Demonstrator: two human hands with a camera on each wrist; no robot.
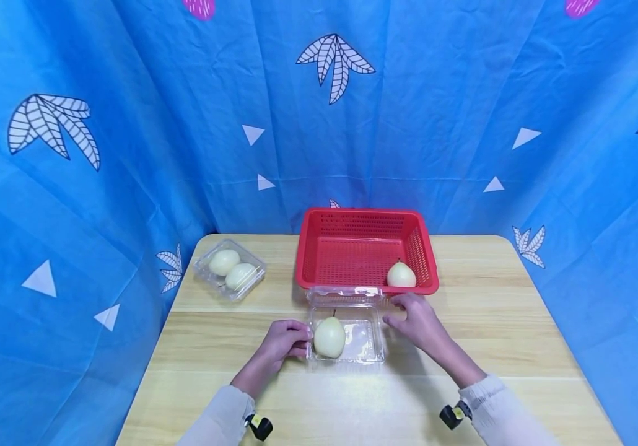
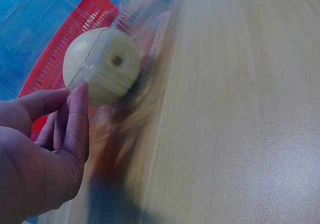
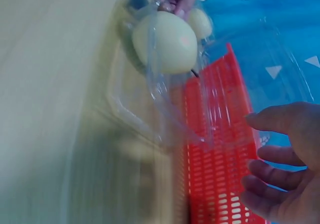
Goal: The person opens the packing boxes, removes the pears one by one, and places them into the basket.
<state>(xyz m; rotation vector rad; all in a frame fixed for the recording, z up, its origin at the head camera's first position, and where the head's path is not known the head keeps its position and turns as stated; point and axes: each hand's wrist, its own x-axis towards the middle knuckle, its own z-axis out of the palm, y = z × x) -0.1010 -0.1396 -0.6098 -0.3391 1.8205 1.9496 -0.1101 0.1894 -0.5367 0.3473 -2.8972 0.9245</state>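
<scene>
A clear plastic clamshell box (image 1: 365,358) sits in the middle of the table with its lid (image 1: 345,297) raised on the far side. One pale pear (image 1: 329,337) stands in the left half of the box, stem up. My left hand (image 1: 281,342) pinches the box's left rim between thumb and fingers, as the left wrist view also shows. To the right of the box is my right hand (image 1: 418,321), holding nothing, its thumb and fingers spread apart beside the lid's right end.
Behind the box stands a red plastic basket (image 1: 303,254), with one pear (image 1: 401,275) in its near right corner. At the back left lies another clear box (image 1: 259,276) holding two pears (image 1: 224,262). A blue patterned curtain (image 1: 352,142) encloses the wooden table (image 1: 230,322).
</scene>
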